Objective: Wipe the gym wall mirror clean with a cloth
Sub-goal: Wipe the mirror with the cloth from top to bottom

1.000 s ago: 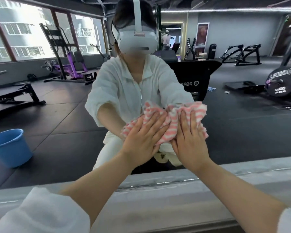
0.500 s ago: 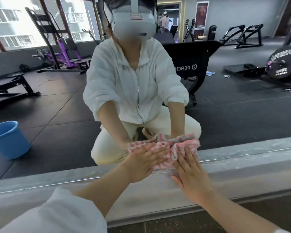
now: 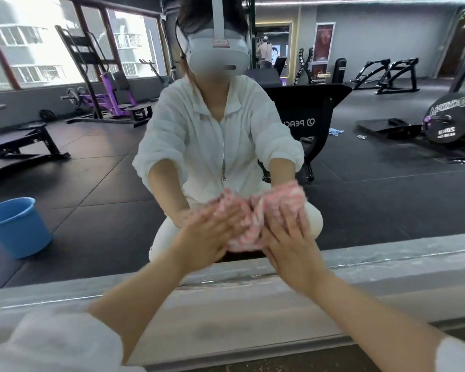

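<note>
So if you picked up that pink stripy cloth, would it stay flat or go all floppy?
Probably floppy: the cloth is already bunched into soft folds under the left hand and right hand. It likely weighs little, being thin. Pushed on the mirror, it seems to slide along rather than roll.

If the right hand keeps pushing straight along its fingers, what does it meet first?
The pink-and-white cloth lies under the right hand; past its top edge comes bare mirror glass, as far as the blur shows.
</note>
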Tool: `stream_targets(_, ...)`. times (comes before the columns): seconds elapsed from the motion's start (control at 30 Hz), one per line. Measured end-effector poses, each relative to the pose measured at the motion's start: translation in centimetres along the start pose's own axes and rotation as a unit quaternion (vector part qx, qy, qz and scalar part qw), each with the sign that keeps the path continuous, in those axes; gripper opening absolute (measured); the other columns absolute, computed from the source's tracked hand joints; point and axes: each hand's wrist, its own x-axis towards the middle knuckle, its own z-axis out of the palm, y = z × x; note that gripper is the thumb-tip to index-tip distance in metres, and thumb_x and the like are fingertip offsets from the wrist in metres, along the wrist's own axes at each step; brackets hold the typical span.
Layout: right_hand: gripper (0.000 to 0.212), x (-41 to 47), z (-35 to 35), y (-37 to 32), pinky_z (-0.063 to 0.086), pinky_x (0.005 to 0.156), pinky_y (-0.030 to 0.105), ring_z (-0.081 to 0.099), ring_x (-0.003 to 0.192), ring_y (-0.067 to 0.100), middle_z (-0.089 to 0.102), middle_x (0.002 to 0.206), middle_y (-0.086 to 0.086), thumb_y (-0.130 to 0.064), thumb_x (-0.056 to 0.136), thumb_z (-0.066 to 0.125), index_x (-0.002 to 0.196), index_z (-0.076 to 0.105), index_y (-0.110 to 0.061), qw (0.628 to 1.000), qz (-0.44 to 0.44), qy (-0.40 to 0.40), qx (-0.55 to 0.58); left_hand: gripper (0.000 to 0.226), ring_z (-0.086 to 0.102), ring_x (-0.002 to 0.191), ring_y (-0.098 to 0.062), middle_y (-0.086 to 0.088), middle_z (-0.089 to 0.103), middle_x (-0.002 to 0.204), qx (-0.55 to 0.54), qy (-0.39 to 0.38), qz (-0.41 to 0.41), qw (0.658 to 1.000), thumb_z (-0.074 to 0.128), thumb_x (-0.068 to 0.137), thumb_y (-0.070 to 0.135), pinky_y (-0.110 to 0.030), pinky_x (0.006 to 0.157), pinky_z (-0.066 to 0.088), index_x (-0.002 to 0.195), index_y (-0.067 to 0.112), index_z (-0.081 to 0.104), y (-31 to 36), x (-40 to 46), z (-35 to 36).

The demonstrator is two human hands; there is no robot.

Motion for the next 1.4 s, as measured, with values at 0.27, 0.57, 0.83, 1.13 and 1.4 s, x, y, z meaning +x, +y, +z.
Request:
stream_targets(0.27,0.058,11.8,-5.5,0.5,0.009,0.114,0.06,0.012,0.141,0.04,0.015,0.155,0.007,-0.033,0.098,0.037,0.15,0.019,-0.015,0.985,0.046,0.167,0.013,0.056,0.021,0.139,-0.033,-0.013,0.026,0.147,0.014,0.074,-0.145,0.987,0.023,0.098,0.039,-0.042,0.117,-0.001,0.146,0.012,0.028,-7.6,1.8,-3.2)
stream_targets(0.57,0.053,0.9,2.4,-2.7,-0.003,0.118,0.052,0.015,0.142,0.035,0.035,0.15,0.01,-0.02,0.085,0.04,0.138,0.039,-0.012,0.994,-0.101,0.043,-0.028,0.056,0.012,0.145,-0.029,-0.004,0.042,0.145,0.011,-0.02,0.069,0.997,0.033,0.085,0.03,-0.042,0.118,-0.009,0.137,0.019,0.047,-1.2,-5.1,1.6)
stream_targets(0.83,0.056,-3.7,3.7,-5.0,0.011,0.114,0.047,0.029,0.138,0.028,0.05,0.143,0.007,-0.041,0.089,0.032,0.129,0.062,-0.016,0.979,-0.167,-0.117,0.0,0.061,0.045,0.13,-0.011,0.012,0.048,0.14,0.005,-0.15,0.146,0.978,0.057,0.065,0.032,-0.038,0.116,0.003,0.126,0.029,0.061,3.9,-8.8,2.6)
stream_targets(1.13,0.063,8.0,-2.7,-5.1,0.004,0.115,0.051,0.009,0.143,0.035,0.02,0.154,0.008,-0.042,0.091,0.032,0.146,0.032,-0.012,0.992,-0.099,0.068,-0.026,0.06,0.028,0.137,-0.022,-0.007,0.042,0.146,0.05,-0.09,-0.05,0.993,0.033,0.086,0.032,-0.048,0.112,0.011,0.142,0.012,0.035,-6.1,-7.6,-2.9)
stream_targets(1.4,0.062,21.9,-10.5,-3.9,-0.002,0.113,0.06,0.014,0.141,0.041,0.027,0.156,0.012,-0.047,0.098,0.029,0.15,0.024,-0.013,0.98,-0.029,0.197,-0.016,0.062,0.023,0.135,-0.034,-0.025,0.041,0.143,0.045,0.028,-0.205,0.977,0.036,0.09,0.04,-0.047,0.111,0.014,0.142,0.008,0.029,-16.9,-4.6,-8.2)
